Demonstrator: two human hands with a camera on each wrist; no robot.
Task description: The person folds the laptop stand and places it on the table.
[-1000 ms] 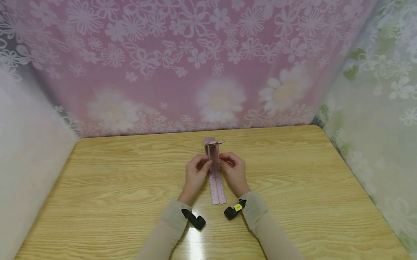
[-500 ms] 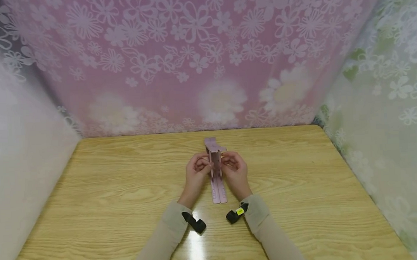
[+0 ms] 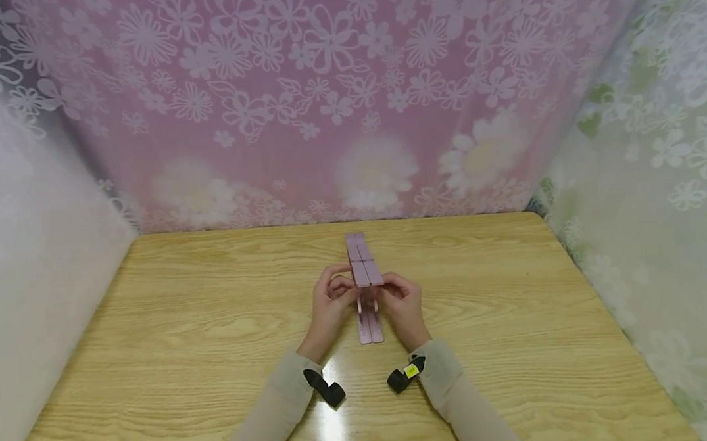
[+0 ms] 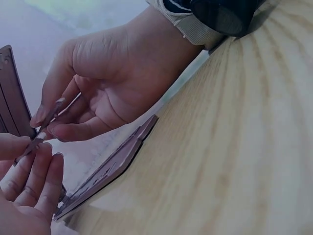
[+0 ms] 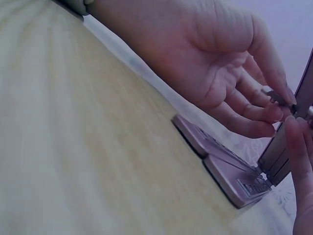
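Note:
A pink folding laptop stand (image 3: 366, 274) stands partly unfolded mid-table, its slotted base (image 3: 371, 331) lying toward me. Its two-strip top panel slopes down over the thin support arms. At the left of it, my left hand (image 3: 329, 304) pinches one support arm between thumb and fingers. Opposite, my right hand (image 3: 406, 305) pinches the other arm, near the panel's front edge. In the left wrist view, the right hand's fingertips grip a thin arm (image 4: 53, 111) above the base. The right wrist view shows the notched base plate (image 5: 222, 166) near the upright panel (image 5: 279, 152).
A wood-grain table (image 3: 186, 333) bears the stand. A pink floral curtain (image 3: 254, 119) hangs along the table's far edge, with pale sheets at both sides. Black wrist cameras (image 3: 335, 395) sit on both sleeved wrists.
The top panel has tipped forward and down toward me, so its face now shows over the support arms. Both hands have shifted slightly nearer, still gripping the arms.

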